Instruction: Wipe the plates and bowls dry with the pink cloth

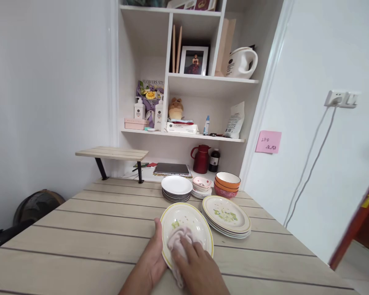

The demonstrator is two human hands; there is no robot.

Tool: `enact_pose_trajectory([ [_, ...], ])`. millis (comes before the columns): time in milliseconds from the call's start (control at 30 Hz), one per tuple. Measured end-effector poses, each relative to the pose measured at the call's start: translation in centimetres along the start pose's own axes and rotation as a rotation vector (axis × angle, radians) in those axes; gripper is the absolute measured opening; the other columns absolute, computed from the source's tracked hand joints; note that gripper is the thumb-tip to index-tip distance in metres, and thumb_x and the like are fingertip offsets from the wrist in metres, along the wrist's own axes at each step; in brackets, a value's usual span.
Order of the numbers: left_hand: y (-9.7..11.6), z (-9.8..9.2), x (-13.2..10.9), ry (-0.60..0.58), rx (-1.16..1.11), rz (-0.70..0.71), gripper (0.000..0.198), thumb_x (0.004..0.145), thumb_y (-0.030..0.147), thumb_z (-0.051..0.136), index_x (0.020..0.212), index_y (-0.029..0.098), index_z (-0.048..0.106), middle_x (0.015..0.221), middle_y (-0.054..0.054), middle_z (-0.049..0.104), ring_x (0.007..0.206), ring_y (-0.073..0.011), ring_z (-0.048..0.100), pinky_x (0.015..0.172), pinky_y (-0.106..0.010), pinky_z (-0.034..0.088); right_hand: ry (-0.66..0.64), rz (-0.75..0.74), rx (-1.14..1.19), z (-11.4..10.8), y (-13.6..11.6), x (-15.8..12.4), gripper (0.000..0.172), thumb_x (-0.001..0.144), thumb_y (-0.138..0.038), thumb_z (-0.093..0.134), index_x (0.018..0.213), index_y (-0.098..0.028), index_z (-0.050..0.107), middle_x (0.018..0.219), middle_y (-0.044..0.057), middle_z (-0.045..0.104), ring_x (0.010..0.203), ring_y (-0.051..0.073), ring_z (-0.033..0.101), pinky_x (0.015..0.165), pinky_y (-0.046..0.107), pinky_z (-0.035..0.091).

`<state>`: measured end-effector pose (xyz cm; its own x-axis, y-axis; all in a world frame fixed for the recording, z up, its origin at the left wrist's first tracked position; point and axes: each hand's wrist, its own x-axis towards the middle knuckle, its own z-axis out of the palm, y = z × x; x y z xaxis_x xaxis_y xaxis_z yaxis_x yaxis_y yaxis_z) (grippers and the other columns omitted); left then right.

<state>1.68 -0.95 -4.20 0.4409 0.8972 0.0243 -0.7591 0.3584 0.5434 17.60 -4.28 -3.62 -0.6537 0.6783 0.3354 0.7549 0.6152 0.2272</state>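
Observation:
A white plate [199, 219] with a yellow rim and a green leafy print is held tilted above the table, facing me. My left hand [155, 254] grips it at its left edge, thumb along the rim and the other fingers hidden underneath. A pale pink cloth [176, 237] lies bunched on the plate's face, one end hanging over the near rim. My right hand [195, 262] presses the cloth onto the plate with its fingers bent over it. Just to the right stands a stack of similar printed plates [226, 215].
Behind are a stack of white-topped dark plates [176, 185], small pink dishes [202, 183] and orange bowls [227, 180]. A low wooden stand [112, 153] rises at the table's back left. A red jug [201, 159], dark bottle [214, 160] and laptop [172, 168] sit below the shelves.

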Motion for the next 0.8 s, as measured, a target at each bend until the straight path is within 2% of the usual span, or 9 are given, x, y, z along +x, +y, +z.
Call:
enact_pose_trajectory([
  [133, 0.1, 0.4, -0.2, 0.059, 0.023, 0.026, 0.076, 0.089, 0.068, 0.039, 0.146, 0.018, 0.044, 0.133, -0.017, 0.062, 0.130, -0.0313, 0.053, 0.114, -0.048, 0.030, 0.002, 0.061, 0.162, -2.7, 0.4, 4.9, 0.041, 0.095, -0.023, 0.048, 0.135, -0.034, 0.051, 0.154, 0.006, 0.042, 0.124, 0.033, 0.051, 0.090, 0.046, 0.050],
  [233, -0.1, 0.3, 0.1, -0.005, 0.000, 0.059, 0.079, 0.087, 0.071, 0.035, 0.146, 0.020, 0.044, 0.137, -0.016, 0.059, 0.133, -0.0312, 0.048, 0.115, -0.048, 0.027, -0.017, 0.107, 0.204, -3.7, 2.5, 7.1, 0.043, 0.095, -0.022, 0.047, 0.133, -0.041, 0.052, 0.155, 0.001, 0.040, 0.125, 0.032, 0.049, 0.095, 0.052, 0.043],
  [300, -0.2, -0.1, 0.3, -0.061, -0.024, 0.040, 0.082, 0.086, 0.073, 0.033, 0.146, 0.019, 0.043, 0.139, -0.017, 0.057, 0.135, -0.0316, 0.046, 0.116, -0.049, 0.025, -0.023, 0.152, 0.199, -3.6, 4.1, 7.4, 0.047, 0.094, -0.019, 0.047, 0.134, -0.043, 0.052, 0.154, 0.000, 0.041, 0.126, 0.031, 0.048, 0.095, 0.051, 0.040],
  [400, -0.2, -0.9, 0.6, -0.076, -0.036, 0.021, 0.081, 0.088, 0.071, 0.031, 0.146, 0.017, 0.043, 0.140, -0.018, 0.056, 0.137, -0.0319, 0.044, 0.116, -0.050, 0.024, -0.002, 0.211, 0.153, -2.7, 5.8, 5.7, 0.051, 0.092, -0.014, 0.049, 0.134, -0.043, 0.052, 0.152, 0.001, 0.044, 0.124, 0.031, 0.049, 0.093, 0.048, 0.041],
  [533, -0.2, -1.3, 0.5, -0.051, -0.037, -0.007, 0.080, 0.090, 0.069, 0.031, 0.146, 0.013, 0.043, 0.140, -0.020, 0.055, 0.136, -0.0322, 0.044, 0.116, -0.050, 0.024, 0.033, 0.246, 0.017, -0.9, 6.1, 0.8, 0.058, 0.088, -0.008, 0.049, 0.135, -0.042, 0.051, 0.147, 0.003, 0.051, 0.119, 0.033, 0.054, 0.090, 0.046, 0.044],
  [600, -0.2, -1.0, 0.4, -0.036, -0.037, -0.022, 0.083, 0.088, 0.071, 0.031, 0.145, 0.012, 0.044, 0.139, -0.020, 0.056, 0.136, -0.0325, 0.045, 0.116, -0.050, 0.025, 0.057, 0.235, -0.039, 0.1, 5.3, -1.5, 0.058, 0.088, -0.008, 0.051, 0.137, -0.039, 0.050, 0.142, 0.006, 0.055, 0.120, 0.034, 0.054, 0.087, 0.044, 0.046],
  [667, -0.2, -0.3, 0.3, -0.013, -0.028, -0.019, 0.086, 0.087, 0.073, 0.031, 0.145, 0.011, 0.045, 0.138, -0.021, 0.057, 0.135, -0.0328, 0.046, 0.116, -0.050, 0.026, 0.076, 0.151, -0.059, 0.9, 3.9, -2.7, 0.052, 0.089, -0.015, 0.054, 0.136, -0.036, 0.051, 0.138, 0.008, 0.059, 0.115, 0.034, 0.058, 0.083, 0.042, 0.048],
  [733, -0.2, 0.4, 0.2, 0.032, -0.005, 0.016, 0.089, 0.085, 0.075, 0.031, 0.144, 0.010, 0.045, 0.137, -0.022, 0.058, 0.133, -0.0333, 0.048, 0.116, -0.049, 0.027, 0.083, 0.045, -0.043, 1.3, 2.2, -2.6, 0.045, 0.092, -0.025, 0.055, 0.135, -0.037, 0.052, 0.136, 0.008, 0.060, 0.108, 0.033, 0.061, 0.079, 0.040, 0.049],
  [800, -0.2, 1.0, -0.1, 0.083, 0.024, 0.054, 0.089, 0.084, 0.076, 0.033, 0.144, 0.010, 0.046, 0.135, -0.021, 0.059, 0.132, -0.0335, 0.050, 0.115, -0.048, 0.029, 0.085, 0.012, -0.005, 1.0, 0.7, -1.1, 0.038, 0.093, -0.033, 0.054, 0.131, -0.038, 0.055, 0.140, 0.007, 0.058, 0.107, 0.033, 0.062, 0.079, 0.041, 0.050],
])
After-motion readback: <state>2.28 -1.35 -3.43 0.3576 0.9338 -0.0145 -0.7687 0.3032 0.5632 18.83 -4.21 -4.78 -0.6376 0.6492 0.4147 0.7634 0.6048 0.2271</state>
